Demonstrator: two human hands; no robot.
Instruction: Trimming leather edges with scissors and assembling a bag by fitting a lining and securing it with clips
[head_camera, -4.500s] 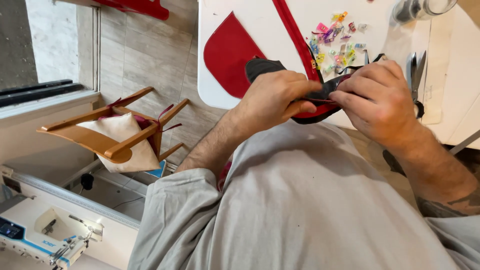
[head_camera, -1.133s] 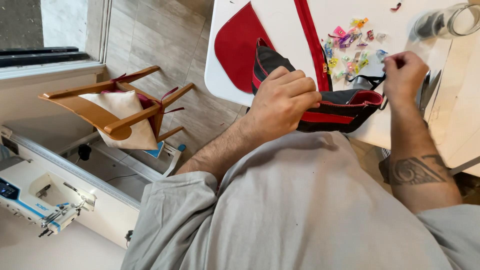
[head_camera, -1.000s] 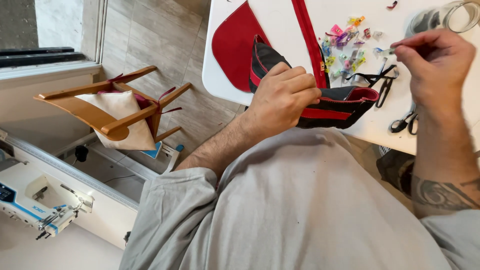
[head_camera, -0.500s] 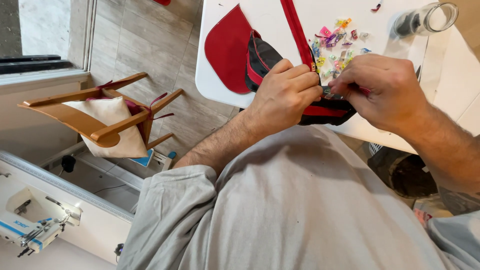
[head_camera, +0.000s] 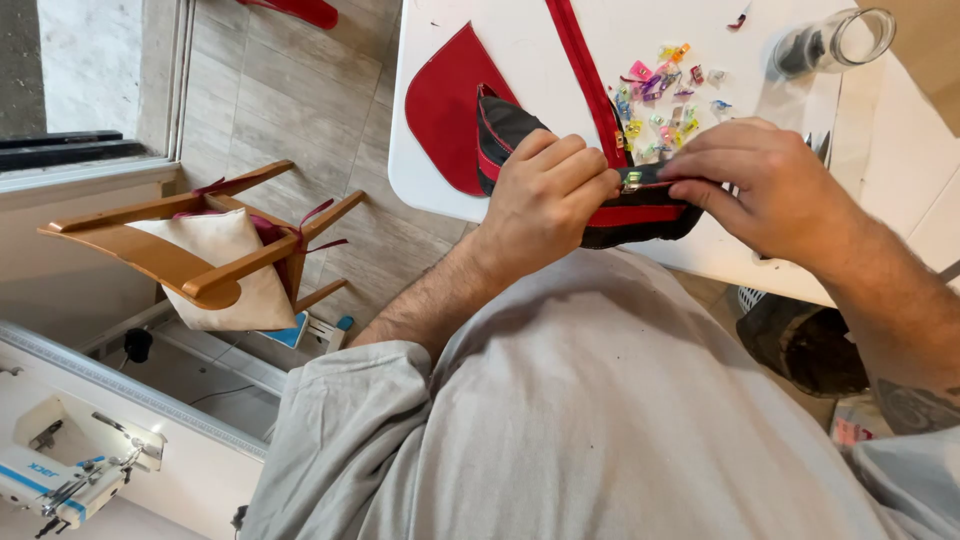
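Having brought our right hand (head_camera: 765, 185) back from the clip pile (head_camera: 665, 95), we pinch a clip (head_camera: 632, 181) onto the black-and-red fabric piece (head_camera: 620, 205), our left hand (head_camera: 550, 195) in a closed grip just beside it.

Black-and-red fabric piece (head_camera: 640, 205) at white table's edge, folded, small clip (head_camera: 632, 181) on top seam.

The person wore a loose, light grey short-sleeved cotton shirt (head_camera: 600, 420), its cloth creased across the chest and its left sleeve (head_camera: 340, 420) bunched above the elbow. Both forearms were bare and hairy. A dark patterned tattoo (head_camera: 915, 405) marked the right forearm near the elbow. The left hand (head_camera: 550, 195) and right hand (head_camera: 765, 185) wore no rings.
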